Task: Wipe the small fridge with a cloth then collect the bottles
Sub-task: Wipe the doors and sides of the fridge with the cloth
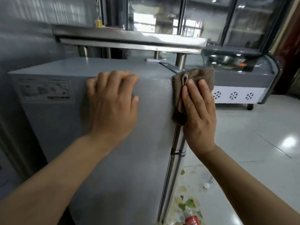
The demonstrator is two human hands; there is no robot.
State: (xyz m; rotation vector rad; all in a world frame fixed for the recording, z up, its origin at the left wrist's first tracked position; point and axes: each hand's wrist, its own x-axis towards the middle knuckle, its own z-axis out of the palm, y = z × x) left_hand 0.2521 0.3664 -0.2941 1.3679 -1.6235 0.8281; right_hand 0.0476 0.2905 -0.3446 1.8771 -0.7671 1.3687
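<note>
The small grey fridge (113, 159) fills the middle of the view, seen from its side and top. My left hand (112, 103) rests flat on its upper side, fingers curled over the top edge, holding nothing. My right hand (198, 114) presses a brown cloth (194, 78) against the fridge's front right corner near the top. On the floor at the fridge's foot lie clear plastic bottles: one with a red label (190, 220), others with green labels (190, 203), and a small clear one (208, 182) partly behind my right forearm.
A steel shelf (129, 41) stands just behind and above the fridge. A glass-topped chest freezer (240, 88) with snowflake marks is at the right on a glossy tiled floor (259, 143). Glass-door display coolers (211, 18) line the back. A grey wall is at the left.
</note>
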